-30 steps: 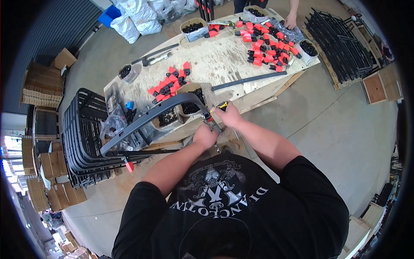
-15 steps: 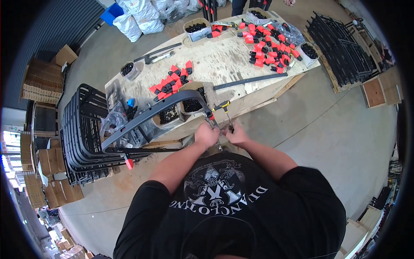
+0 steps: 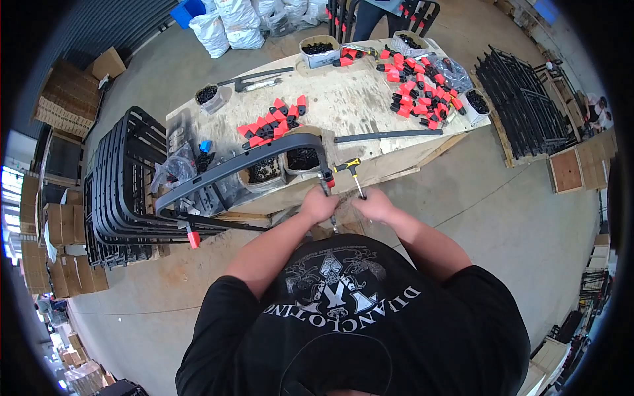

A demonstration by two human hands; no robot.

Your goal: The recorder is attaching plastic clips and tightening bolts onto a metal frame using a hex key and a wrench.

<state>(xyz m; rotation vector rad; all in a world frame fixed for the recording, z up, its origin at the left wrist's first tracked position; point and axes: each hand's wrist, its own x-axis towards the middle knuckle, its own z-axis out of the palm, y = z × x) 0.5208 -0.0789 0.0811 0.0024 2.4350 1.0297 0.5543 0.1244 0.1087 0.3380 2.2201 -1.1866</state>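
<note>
**Curved black frame gripped at workbench edge**

A curved black metal frame (image 3: 238,165) is held at its near end, just off the front edge of the plywood table (image 3: 343,109). The left hand (image 3: 318,204) is clenched around the frame's end. A yellow-and-black-handled screwdriver (image 3: 352,173) is grasped in the closed right hand (image 3: 374,203), close beside the left. Red-and-black clips (image 3: 271,125) are scattered on the table, and black frames (image 3: 115,191) are stacked to the left.

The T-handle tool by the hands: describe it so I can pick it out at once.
Start at the long plywood workbench and drop to its near edge, just above the right hand. The T-handle tool stands there, shaft running down to that hand. Its yellow-and-black crossbar sets it apart from the red-and-black caps around it.
</note>
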